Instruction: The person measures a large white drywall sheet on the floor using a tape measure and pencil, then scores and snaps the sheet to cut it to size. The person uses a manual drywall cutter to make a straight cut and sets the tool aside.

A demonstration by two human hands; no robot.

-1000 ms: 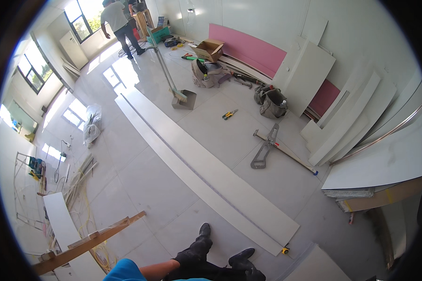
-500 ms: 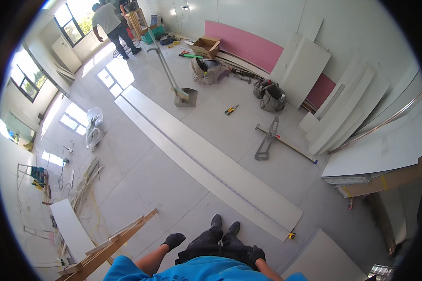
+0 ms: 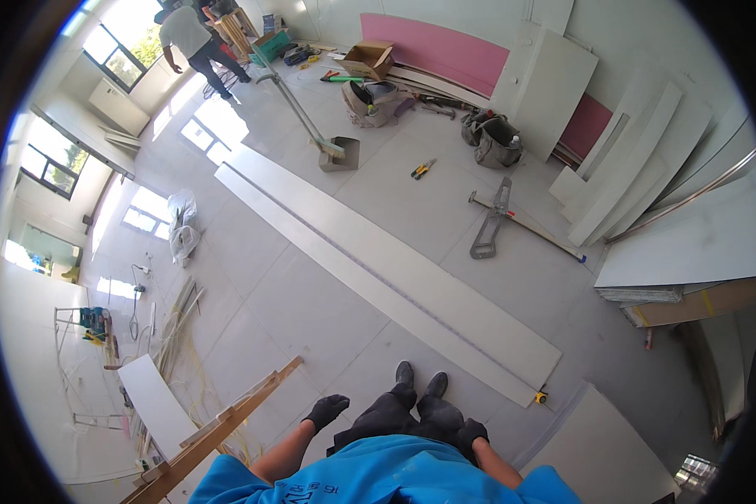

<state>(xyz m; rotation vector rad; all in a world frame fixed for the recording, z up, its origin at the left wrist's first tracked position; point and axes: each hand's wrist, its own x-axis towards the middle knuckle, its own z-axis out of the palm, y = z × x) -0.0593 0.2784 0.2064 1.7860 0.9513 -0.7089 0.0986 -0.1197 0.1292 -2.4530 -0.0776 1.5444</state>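
My left hand (image 3: pixel 326 412), in a dark glove, hangs beside my left leg with its fingers loosely curled together and nothing showing in them. By my right thigh is my right hand (image 3: pixel 472 433), gloved too; its fingers are too small and dark to make out. Ahead of my shoes, a long white board (image 3: pixel 378 265) lies diagonally across the floor, with a narrower white strip (image 3: pixel 344 281) along its left side and a thin dark line between them. A yellow tape measure (image 3: pixel 541 397) sits at their near right end. Neither hand touches these.
Wooden battens (image 3: pixel 235 420) stick up at my left. A broom and dustpan (image 3: pixel 339 154), pliers (image 3: pixel 424 169), a grey metal frame tool (image 3: pixel 494 223) and tool bags (image 3: pixel 491 139) stand or lie ahead. Stacked panels (image 3: pixel 680 244) fill the right side. Another person (image 3: pixel 195 42) bends far left.
The whole view has shifted, so the boards, tools and my shoes appear farther right and mostly higher. Both hands stay low at my sides. The other person has barely moved.
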